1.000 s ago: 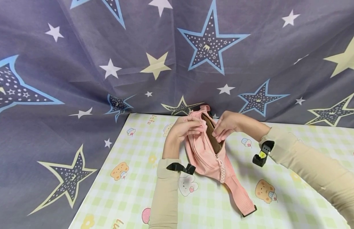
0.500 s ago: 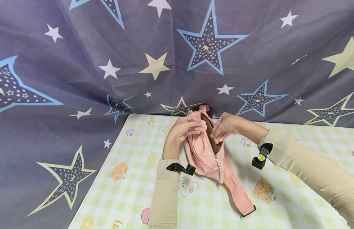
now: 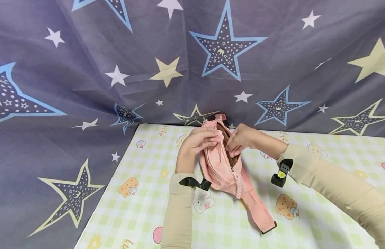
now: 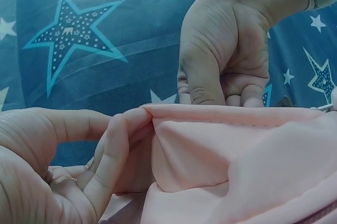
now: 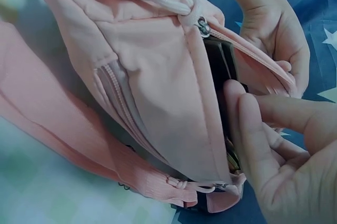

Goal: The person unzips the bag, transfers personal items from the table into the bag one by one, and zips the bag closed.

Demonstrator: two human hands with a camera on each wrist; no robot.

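Observation:
A pink waist bag (image 3: 222,169) stands on the table with its main zip open. My left hand (image 3: 199,141) pinches the near lip of the opening, and in the left wrist view thumb and fingers (image 4: 113,150) fold over the fabric edge. My right hand (image 3: 240,140) reaches into the opening from the other side. Its fingertips (image 5: 239,98) grip a dark brown, flat, wallet-like item (image 5: 220,61) that sits mostly inside the bag. The bag hides the item's lower part and some of the right fingers. From the zip hangs a braided pull (image 3: 238,185).
The bag's pink strap (image 3: 258,211) trails toward the front right and ends in a dark buckle (image 3: 269,228). Beneath is a green-checked tablecloth (image 3: 142,207). A grey star-print curtain (image 3: 192,83) rises right behind the bag.
My right hand has moved slightly left and deeper into the bag opening, and less of the brown item shows. The left hand keeps its hold on the lip.

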